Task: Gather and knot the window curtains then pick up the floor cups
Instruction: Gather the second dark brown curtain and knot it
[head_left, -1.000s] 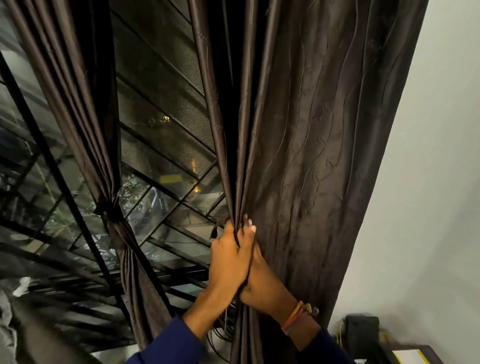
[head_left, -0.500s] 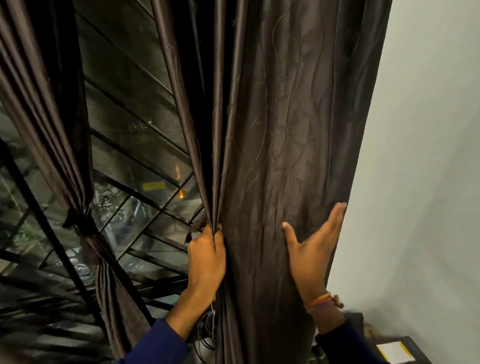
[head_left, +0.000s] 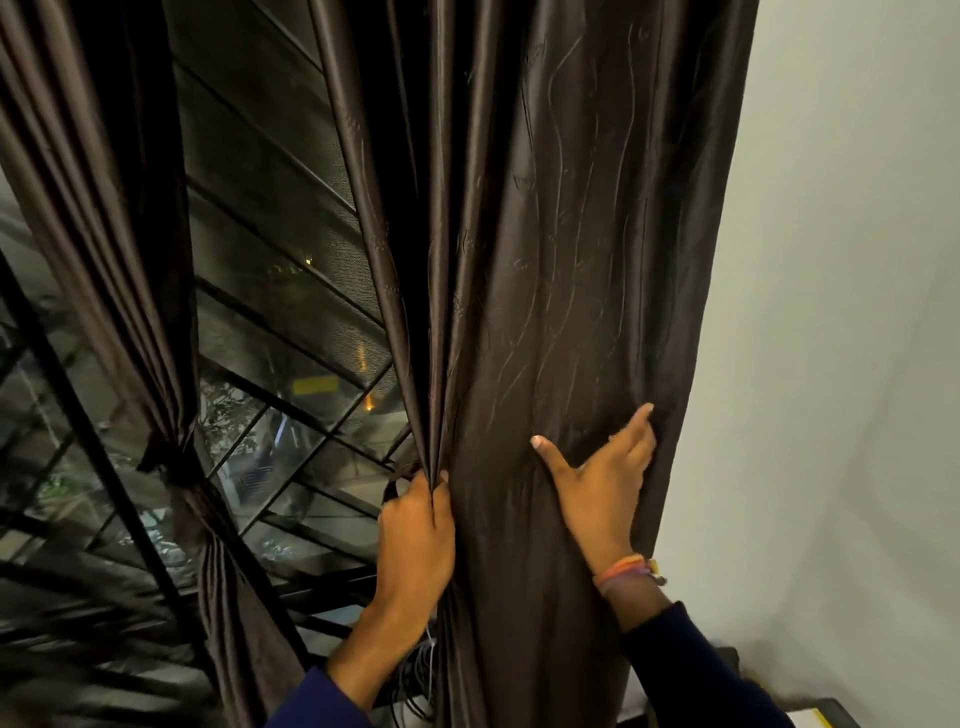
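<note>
Pleats of the right-hand curtain (head_left: 571, 260) are bunched at its inner edge because the left hand (head_left: 415, 540) grips them there, fingers curled round the gathered folds and thumb closing on them from the front, so that what is already collected cannot slide back along the window. That hand sits at about waist height of the drape, wrist bent upward, forearm in a dark blue sleeve (head_left: 317, 701) rising from below.

The right hand (head_left: 602, 488) works the other side of the same panel. It lies on the fabric near the outer edge beside the white wall (head_left: 831, 312), thumb spread wide towards the left, fingers reaching up and partly curling into the cloth; whether they have caught a fold or only press on it I cannot tell. A thread bracelet (head_left: 631, 569) circles its wrist. The placement suggests it means to sweep the loose width across to the holding hand.

Further left, the other curtain (head_left: 104, 208) already hangs cinched in a knot (head_left: 182, 483) against the barred window (head_left: 270, 332), so I judge half the curtain work done. No cups are in view. Some cables (head_left: 415, 675) dangle below the left wrist.
</note>
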